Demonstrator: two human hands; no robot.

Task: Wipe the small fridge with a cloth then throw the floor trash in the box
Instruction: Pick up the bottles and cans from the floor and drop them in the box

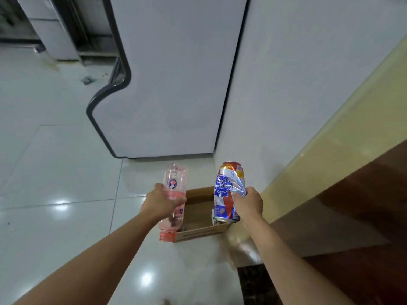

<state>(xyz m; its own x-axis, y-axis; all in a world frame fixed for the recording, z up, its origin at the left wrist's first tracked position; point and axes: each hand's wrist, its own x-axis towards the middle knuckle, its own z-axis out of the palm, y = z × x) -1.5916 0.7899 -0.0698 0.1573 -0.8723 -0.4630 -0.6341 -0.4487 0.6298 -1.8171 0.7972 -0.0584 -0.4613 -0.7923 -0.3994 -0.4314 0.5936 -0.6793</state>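
Observation:
My left hand (pixel 160 203) grips a clear pink-tinted plastic bottle (pixel 174 183) round its middle, its orange cap (pixel 166 236) pointing down toward me. My right hand (pixel 248 204) grips a dented red, white and blue beer can (pixel 226 192) by its side. Both are held above an open cardboard box (pixel 198 233) on the floor between my hands. Some packaging (pixel 213 220) lies inside the box, mostly hidden by the can. The white fridge (pixel 171 80) stands just behind the box.
A white wall (pixel 297 73) rises to the right of the fridge. At the right runs a cream counter edge (pixel 330 150) with dark wood (pixel 352 205) below. Glossy white floor tiles (pixel 55 172) spread to the left. Debris (pixel 88 80) lies on the floor at the back.

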